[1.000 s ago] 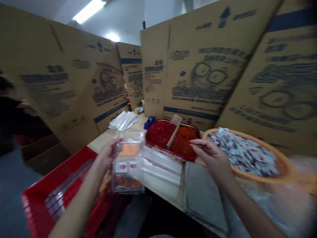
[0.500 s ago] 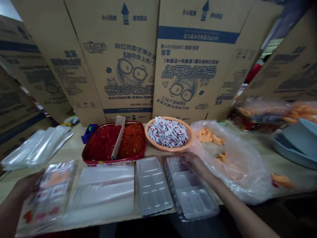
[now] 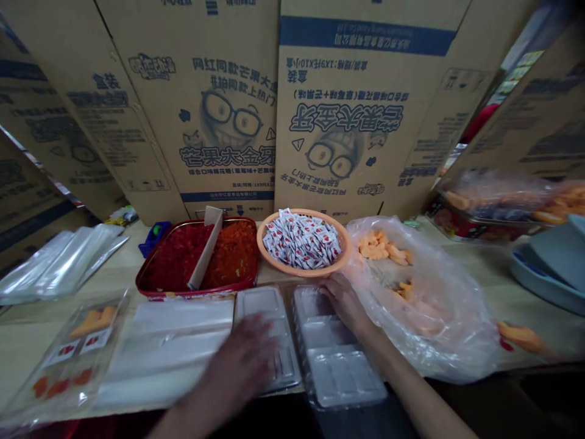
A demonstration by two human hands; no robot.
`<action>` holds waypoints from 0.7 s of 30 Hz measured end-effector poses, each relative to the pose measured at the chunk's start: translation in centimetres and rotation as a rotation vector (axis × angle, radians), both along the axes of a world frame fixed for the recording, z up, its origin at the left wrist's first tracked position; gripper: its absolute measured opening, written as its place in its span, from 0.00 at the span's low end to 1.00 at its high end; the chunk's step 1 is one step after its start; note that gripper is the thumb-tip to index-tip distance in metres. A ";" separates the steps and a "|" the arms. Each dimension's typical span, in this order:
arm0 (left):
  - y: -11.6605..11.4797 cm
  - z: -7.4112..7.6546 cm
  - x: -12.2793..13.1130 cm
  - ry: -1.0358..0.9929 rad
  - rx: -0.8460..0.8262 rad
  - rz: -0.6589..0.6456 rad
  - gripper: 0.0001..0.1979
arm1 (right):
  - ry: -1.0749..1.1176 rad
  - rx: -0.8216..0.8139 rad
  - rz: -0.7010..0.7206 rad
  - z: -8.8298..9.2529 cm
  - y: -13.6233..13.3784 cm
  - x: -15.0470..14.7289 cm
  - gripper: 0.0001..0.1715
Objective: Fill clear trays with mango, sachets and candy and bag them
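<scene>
My left hand (image 3: 242,360), blurred by motion, hovers over the left stack of clear plastic trays (image 3: 260,302); its fingers look apart, with nothing seen in them. My right hand (image 3: 342,299) rests at the far end of the right tray stack (image 3: 338,366), fingers bent over its upper right edge. Whether it grips a tray is unclear. Flat clear bags (image 3: 173,347) lie left of the trays. Beside them at the far left is a bagged tray (image 3: 75,353) holding orange pieces, two small packets and red pieces.
A red tin (image 3: 196,296) holds red and orange shreds split by a cardboard strip. An orange basket (image 3: 345,259) holds small packets. Right of it lies a plastic bag (image 3: 457,305) with orange pieces. Cardboard boxes (image 3: 356,67) stand behind.
My left hand has let go of the bagged tray at the far left and moved right, over the left tray stack. My right hand stays at the right stack. The view has shifted slightly.
</scene>
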State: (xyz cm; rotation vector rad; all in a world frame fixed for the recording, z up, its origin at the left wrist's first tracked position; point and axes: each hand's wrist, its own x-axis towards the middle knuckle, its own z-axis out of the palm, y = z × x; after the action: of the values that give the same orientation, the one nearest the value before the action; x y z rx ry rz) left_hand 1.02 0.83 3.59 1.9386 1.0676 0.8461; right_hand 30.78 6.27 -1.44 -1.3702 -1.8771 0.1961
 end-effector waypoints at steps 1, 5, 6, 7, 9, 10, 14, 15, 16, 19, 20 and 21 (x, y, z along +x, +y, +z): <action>-0.9 -0.9 2.5 0.037 0.007 -0.158 0.18 | -0.015 0.015 -0.014 0.1 -0.1 0.0 0.11; -2.7 -3.8 7.4 0.368 0.203 -0.571 0.30 | -0.088 0.130 -0.030 0.2 -0.5 0.1 0.14; -2.8 -4.2 7.7 0.410 0.237 -0.573 0.31 | -0.102 0.159 -0.031 0.2 -0.5 0.2 0.15; -2.8 -4.5 7.7 0.438 0.264 -0.573 0.31 | -0.119 0.186 -0.034 0.2 -0.5 0.3 0.15; -2.8 -4.8 7.6 0.466 0.296 -0.576 0.31 | -0.152 0.235 -0.046 0.1 -0.5 0.4 0.15; -2.8 -4.8 7.5 0.471 0.297 -0.577 0.31 | -0.170 0.254 -0.046 0.1 -0.5 0.4 0.15; -2.9 -5.2 7.1 0.426 0.245 -0.576 0.29 | -0.213 0.295 -0.021 -0.1 -0.5 0.4 0.13; -2.9 -5.3 7.0 0.390 0.223 -0.579 0.29 | -0.216 0.297 -0.021 -0.1 -0.6 0.4 0.13; -3.0 -5.5 7.0 0.341 0.198 -0.579 0.30 | -0.213 0.303 -0.026 -0.1 -0.7 0.5 0.12; -3.3 -5.6 7.1 0.103 0.095 -0.479 0.38 | -0.185 0.333 -0.058 -0.1 -0.9 0.7 0.11; -3.4 -5.5 7.3 0.006 0.032 -0.404 0.41 | -0.174 0.341 -0.062 0.0 -1.0 0.9 0.11; -3.5 -5.3 7.6 -0.097 -0.044 -0.317 0.43 | -0.163 0.343 -0.063 0.2 -1.1 1.0 0.11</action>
State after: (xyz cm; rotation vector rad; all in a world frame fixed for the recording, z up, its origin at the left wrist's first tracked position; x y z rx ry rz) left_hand 8.62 -2.67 -1.68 1.9421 0.6924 0.7240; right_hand 31.76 5.19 -1.28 -1.2333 -1.8898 -0.2664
